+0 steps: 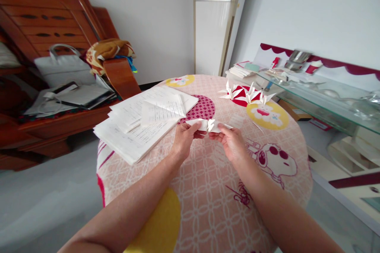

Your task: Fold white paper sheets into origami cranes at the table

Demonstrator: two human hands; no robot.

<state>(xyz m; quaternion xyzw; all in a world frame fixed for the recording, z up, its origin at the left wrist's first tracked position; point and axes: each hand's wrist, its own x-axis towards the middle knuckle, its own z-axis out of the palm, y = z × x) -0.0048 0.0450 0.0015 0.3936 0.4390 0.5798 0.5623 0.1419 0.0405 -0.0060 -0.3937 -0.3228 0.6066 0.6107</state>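
Both your forearms angle in over the near edge of the round, pink-patterned cloth-covered desk (202, 209), wrists converging. Your left hand (183, 139) pinches one end of the small white folded-paper piece (210, 125), thumb on top, fingers curled beneath; your right hand (230, 141) mirrors it, gripping the other end. The piece sits over the desk's middle, between the white handwritten sheets (139, 126) toward the left edge and the spiky white paper cranes (251, 95) near the far-right edge.
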